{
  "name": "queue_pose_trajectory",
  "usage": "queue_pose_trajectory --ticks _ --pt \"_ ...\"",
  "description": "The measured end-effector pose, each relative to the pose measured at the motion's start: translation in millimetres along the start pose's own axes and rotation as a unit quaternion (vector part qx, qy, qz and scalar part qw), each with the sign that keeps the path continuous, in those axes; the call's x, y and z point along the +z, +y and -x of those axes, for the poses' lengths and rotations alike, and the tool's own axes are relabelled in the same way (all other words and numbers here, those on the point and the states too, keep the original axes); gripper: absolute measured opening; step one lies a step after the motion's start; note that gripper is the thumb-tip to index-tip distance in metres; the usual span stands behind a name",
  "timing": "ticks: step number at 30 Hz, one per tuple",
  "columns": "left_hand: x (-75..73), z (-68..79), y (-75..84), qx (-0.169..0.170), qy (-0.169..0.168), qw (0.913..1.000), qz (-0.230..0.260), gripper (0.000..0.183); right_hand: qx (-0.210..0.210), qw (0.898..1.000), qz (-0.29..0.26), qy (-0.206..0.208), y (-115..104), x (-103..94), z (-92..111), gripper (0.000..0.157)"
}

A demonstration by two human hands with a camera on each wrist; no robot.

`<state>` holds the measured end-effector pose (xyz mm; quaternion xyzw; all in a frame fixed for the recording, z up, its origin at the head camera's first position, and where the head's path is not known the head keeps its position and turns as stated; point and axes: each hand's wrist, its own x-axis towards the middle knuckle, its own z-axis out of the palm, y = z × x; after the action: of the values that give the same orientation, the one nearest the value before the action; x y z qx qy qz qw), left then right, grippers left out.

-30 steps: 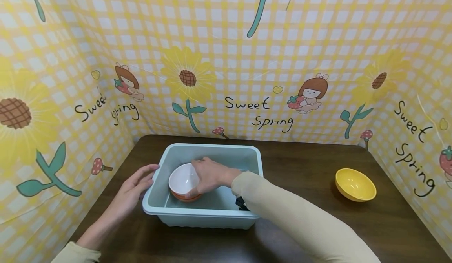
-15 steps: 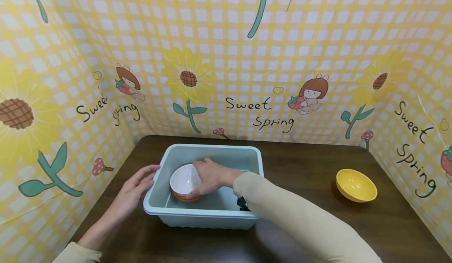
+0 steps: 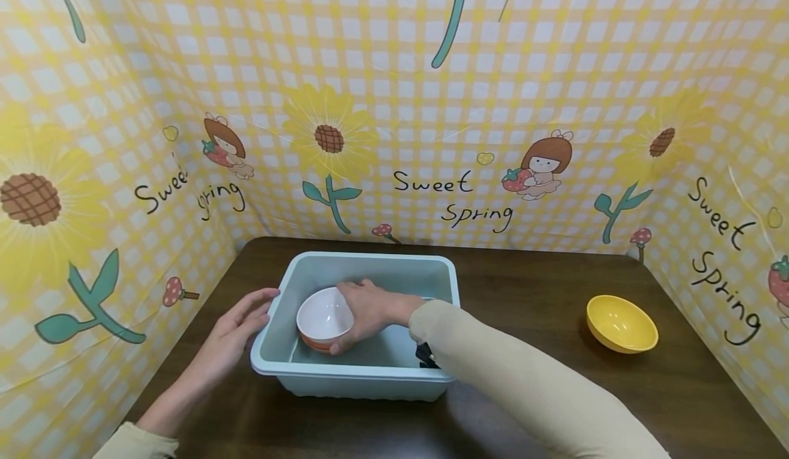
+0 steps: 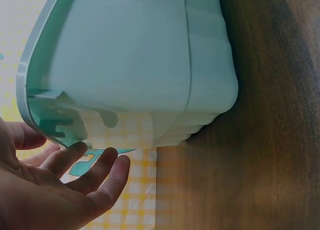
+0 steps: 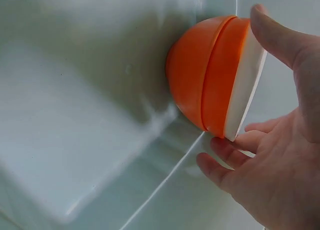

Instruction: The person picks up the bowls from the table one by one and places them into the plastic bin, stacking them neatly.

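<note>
Inside a pale blue-green plastic tub [image 3: 360, 373], a white-lined orange bowl [image 3: 322, 314] sits nested in another orange bowl [image 5: 186, 72]. My right hand [image 3: 370, 312] spans the upper bowl from its right side, thumb at one part of the rim and fingertips at another. The right wrist view shows the stack tilted by the camera's angle, with the thumb [image 5: 280, 40] over the white rim. At the tub's left edge, my left hand [image 3: 231, 325] touches the rim with loosely bent fingers [image 4: 100, 175], which lie along the outside in the left wrist view.
A yellow bowl [image 3: 621, 323] stands upright on the dark wooden table [image 3: 524, 308], right of the tub. Yellow checked cloth [image 3: 425, 116] with printed flowers hangs behind the table and along both sides. A small black object [image 3: 425, 355] shows at the right wrist.
The right thumb has slid slightly down and right along the bowl's side, and the right fingers have shifted a little. The left hand and the tub stay in place.
</note>
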<state>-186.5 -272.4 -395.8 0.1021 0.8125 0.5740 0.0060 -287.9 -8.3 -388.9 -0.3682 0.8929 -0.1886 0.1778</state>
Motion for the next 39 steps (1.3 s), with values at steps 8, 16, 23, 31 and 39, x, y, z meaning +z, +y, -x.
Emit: queue_pose_trajectory --ticks 8,16,23,31,39 --pt "0.5 -0.4 -0.7 0.013 0.000 0.9998 0.012 0.042 -0.031 0.999 -0.005 -0.007 3 -12.9 10 0.093" --pt "-1.1 -1.0 -1.7 0.026 0.000 0.9995 0.019 0.041 -0.015 1.000 0.010 -0.024 -3 -25.5 15 0.097" --pt "-0.7 -2.6 -2.2 0.017 -0.005 0.9997 0.016 0.041 -0.015 0.999 0.041 -0.016 -15 -42.8 30 0.087" --pt "1.0 -4.2 -1.4 0.010 0.000 0.9998 0.016 0.041 0.007 0.998 0.062 0.006 -20 -52.1 43 0.086" --pt "1.2 -4.4 1.0 0.004 -0.004 0.9999 0.012 0.042 0.017 0.995 0.089 0.029 -31 -59.7 62 0.082"
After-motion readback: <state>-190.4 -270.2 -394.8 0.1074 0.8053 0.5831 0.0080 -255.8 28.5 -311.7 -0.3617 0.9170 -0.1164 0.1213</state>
